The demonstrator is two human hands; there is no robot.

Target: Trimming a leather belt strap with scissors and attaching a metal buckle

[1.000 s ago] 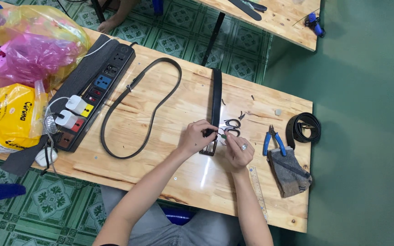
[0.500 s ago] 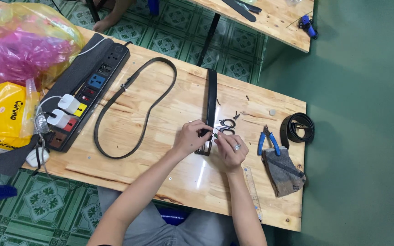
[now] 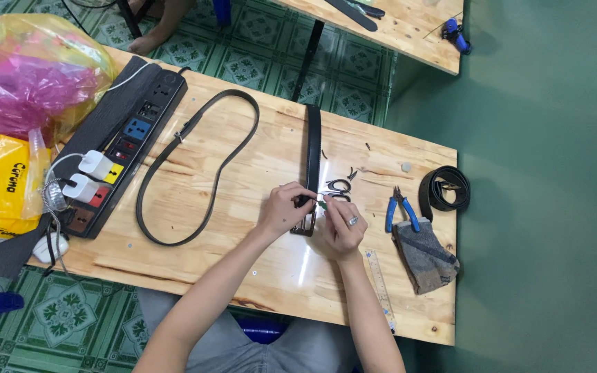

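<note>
Head view, looking straight down. Both hands meet over the near end of a straight black belt (image 3: 313,155) that lies on the wooden table (image 3: 257,255) and runs away from the person. The left hand (image 3: 286,209) has its grip closed, fingertips pinching the belt just above its buckle (image 3: 303,225), which lies directly under and between the two hands. The right hand (image 3: 340,228), a ring on one finger, is curled shut on a small tool with a greenish tip (image 3: 322,204), the tip touching the belt right beside the left fingertips; what kind of tool it is cannot be told.

Just beyond the right hand lie small dark metal loops (image 3: 338,185) and a few tiny dark scraps. To the right of the right hand, near but apart, are blue-handled pliers (image 3: 399,211), with a grey cloth pouch (image 3: 425,255) touching their handles and a coiled black belt (image 3: 445,188) further out at the table's edge. A ruler (image 3: 380,280) lies along the right forearm.

Well to the left of the left hand a second black belt (image 3: 198,169) lies in a long open loop. Beyond it sits a black power strip (image 3: 129,155) with two white plugs (image 3: 90,176), and past that yellow and pink plastic bags (image 3: 22,103) at the table's far left.
</note>
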